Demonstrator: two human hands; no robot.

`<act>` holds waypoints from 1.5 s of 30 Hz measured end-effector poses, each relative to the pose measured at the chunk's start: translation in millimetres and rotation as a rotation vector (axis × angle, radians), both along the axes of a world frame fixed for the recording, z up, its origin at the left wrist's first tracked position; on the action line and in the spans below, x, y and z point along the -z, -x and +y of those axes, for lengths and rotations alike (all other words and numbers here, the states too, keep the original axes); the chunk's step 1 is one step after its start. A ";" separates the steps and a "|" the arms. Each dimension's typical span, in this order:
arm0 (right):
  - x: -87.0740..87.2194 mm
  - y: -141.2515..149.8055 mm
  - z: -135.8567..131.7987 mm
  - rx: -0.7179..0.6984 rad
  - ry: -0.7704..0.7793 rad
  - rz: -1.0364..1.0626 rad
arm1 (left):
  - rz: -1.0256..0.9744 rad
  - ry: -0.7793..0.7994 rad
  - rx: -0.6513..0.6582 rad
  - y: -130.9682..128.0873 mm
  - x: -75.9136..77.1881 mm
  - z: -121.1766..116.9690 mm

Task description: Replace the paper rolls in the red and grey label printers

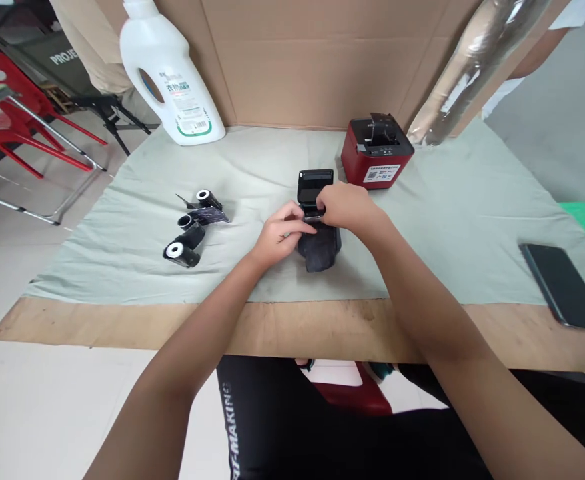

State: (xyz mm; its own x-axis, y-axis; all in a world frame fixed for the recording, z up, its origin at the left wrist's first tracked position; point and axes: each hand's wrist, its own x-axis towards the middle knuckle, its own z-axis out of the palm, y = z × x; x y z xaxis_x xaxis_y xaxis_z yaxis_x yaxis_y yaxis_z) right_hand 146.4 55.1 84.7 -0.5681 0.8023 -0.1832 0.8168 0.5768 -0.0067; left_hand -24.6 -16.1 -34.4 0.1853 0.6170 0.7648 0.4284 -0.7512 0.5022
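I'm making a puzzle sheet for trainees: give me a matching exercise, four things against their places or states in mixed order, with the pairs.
Things
1. Bottle
2. Device
3. Phone
4. Rolls

Places or states
A. Lid up, at the left hand and right hand
B. Lying flat toward the right end of the table
C. In a group, left of both hands
D. White, at the back left

Pairs: 1-D, 2-A, 3-B, 4-C

Black device (pixel 315 190): smooth plastic. Cloth (pixel 262 177): matt, wrinkled. Near-edge strip (pixel 302 327): wood. Bottle (pixel 176 87), far left: smooth plastic. Far panel (pixel 312 63): matt cardboard.
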 end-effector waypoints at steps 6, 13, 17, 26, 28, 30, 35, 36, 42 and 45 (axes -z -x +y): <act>-23.3 -19.6 -5.7 -0.135 -0.036 0.246 | -0.252 0.044 -0.309 3.5 -0.7 5.5; -23.7 -16.0 -10.5 -0.340 0.137 0.496 | -0.404 0.333 -0.236 2.5 2.3 10.8; -17.4 -14.7 -7.1 -0.223 0.239 0.573 | -0.350 0.264 -0.194 2.3 -2.9 7.5; -12.4 -12.4 -8.4 -0.310 0.181 0.549 | -0.094 0.280 -0.392 12.4 2.7 5.4; -12.6 -11.5 -9.7 -0.283 0.164 0.527 | -0.076 0.251 -0.421 10.6 -0.3 2.9; -11.7 -10.6 -10.5 -0.282 0.136 0.504 | -0.082 0.237 -0.461 8.3 -2.7 1.6; -8.0 -6.6 -13.0 -0.367 0.068 0.506 | -0.053 0.159 -0.538 9.4 -5.2 3.0; -7.7 -5.5 -13.9 -0.379 0.068 0.509 | -0.043 0.146 -0.547 10.3 -5.6 3.1; -4.4 -1.0 -18.1 -0.267 0.072 0.508 | -0.045 0.085 -0.606 10.6 -6.4 2.5; 1.5 1.2 -16.8 -0.260 0.059 0.487 | -0.056 0.131 -0.621 9.8 -2.9 5.0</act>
